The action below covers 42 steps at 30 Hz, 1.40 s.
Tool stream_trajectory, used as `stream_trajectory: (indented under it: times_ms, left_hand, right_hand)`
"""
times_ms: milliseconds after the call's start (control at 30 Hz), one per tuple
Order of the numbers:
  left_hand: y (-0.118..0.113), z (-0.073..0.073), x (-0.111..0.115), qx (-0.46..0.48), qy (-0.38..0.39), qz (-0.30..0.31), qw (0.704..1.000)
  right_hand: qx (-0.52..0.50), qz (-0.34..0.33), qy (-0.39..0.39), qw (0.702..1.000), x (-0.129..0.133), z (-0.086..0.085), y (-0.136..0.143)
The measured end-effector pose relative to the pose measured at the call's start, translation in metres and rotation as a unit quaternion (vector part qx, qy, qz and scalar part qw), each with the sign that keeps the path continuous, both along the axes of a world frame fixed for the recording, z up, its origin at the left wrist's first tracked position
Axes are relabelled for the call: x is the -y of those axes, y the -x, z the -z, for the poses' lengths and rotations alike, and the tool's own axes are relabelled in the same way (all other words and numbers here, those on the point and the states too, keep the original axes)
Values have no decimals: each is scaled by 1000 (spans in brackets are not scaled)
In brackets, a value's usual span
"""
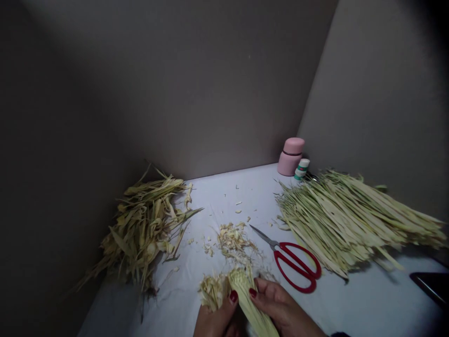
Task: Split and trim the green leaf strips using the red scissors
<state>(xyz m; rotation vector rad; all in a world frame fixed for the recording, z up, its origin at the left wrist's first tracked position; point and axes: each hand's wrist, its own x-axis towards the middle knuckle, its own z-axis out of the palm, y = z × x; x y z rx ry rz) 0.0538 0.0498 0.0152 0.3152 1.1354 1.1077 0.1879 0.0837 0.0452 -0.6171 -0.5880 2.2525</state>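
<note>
At the bottom centre, my left hand point(217, 320) is closed round a bundle of pale dried corn husks point(212, 288), its ragged ends pointing up. My right hand point(280, 306) pinches a pleated pale-green corn husk point(250, 304) between thumb and fingers. This husk leans against the bundle, and my left thumb touches its edge. The lower parts of both are hidden by my hands or the frame edge. Just beyond my right hand lie red-handled scissors point(296, 267), blades slightly parted and tips towards the back left. Husk scraps point(233, 238) are heaped in front of my hands.
On the left is a tangled pile of dry husks point(147, 224). A wide stack of long straight husk strips point(351, 215) covers the right side. Behind it stand a pink flask point(290, 159) and a small white-and-green bottle point(301, 169). A dark object point(431, 285) lies at the right edge. Grey walls point(210, 93) enclose the white-covered table point(210, 192).
</note>
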Motion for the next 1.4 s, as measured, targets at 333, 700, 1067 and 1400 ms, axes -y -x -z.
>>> stream_trajectory:
  times_ms: [333,700,1067,1400]
  left_hand:
    - [-4,-5,-1,2,-34,19,999]
    - [-10,-18,-3,51,-26,-49,997]
    - [-17,-17,-3,33,-43,-46,997]
    - [-16,-24,0,-29,0,-42,999]
  right_hand:
    - [80,33,20,996,0,0,-2]
    - [95,46,-38,994,1,6,-1]
    - [96,-24,-132,986,-1,2,-1]
    - [67,12,-117,991,1,-4,0]
